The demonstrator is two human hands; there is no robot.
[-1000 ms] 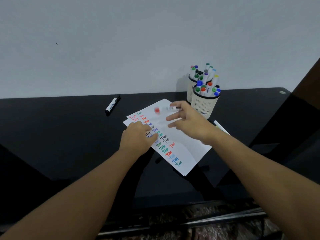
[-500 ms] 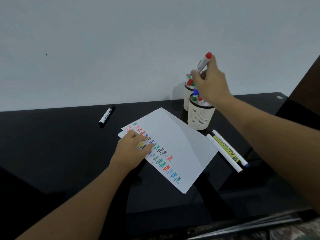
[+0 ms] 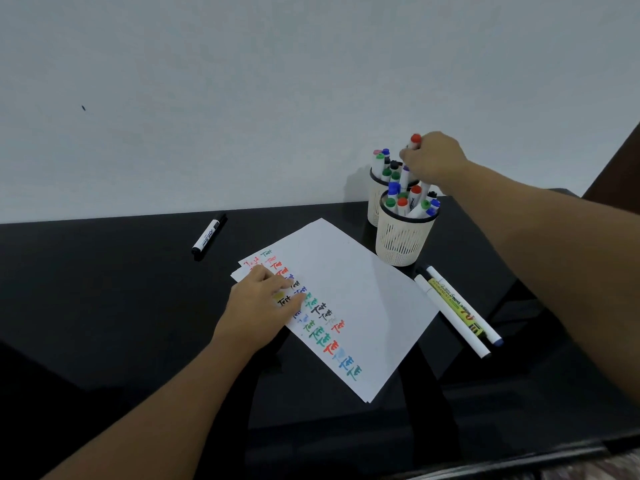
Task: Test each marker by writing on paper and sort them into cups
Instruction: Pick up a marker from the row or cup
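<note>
Head view: black table (image 3: 104,306); black marker (image 3: 209,235) lies far left of the paper (image 3: 353,306), three pens (image 3: 457,310) right of it. Right hand (image 3: 431,162) pinches a red-capped marker (image 3: 414,141) upright over the rear cup (image 3: 374,199), packed markers crowding below; front cup (image 3: 403,242) just beside. Left hand (image 3: 258,308), fingers flat, presses the paper's scribbled edge.

Plain pale wall (image 3: 242,81) behind glossy black table (image 3: 104,306)

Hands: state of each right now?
Left hand: open, fingers pressing flat on the paper.
Right hand: closed around a red-capped marker over the rear cup.
</note>
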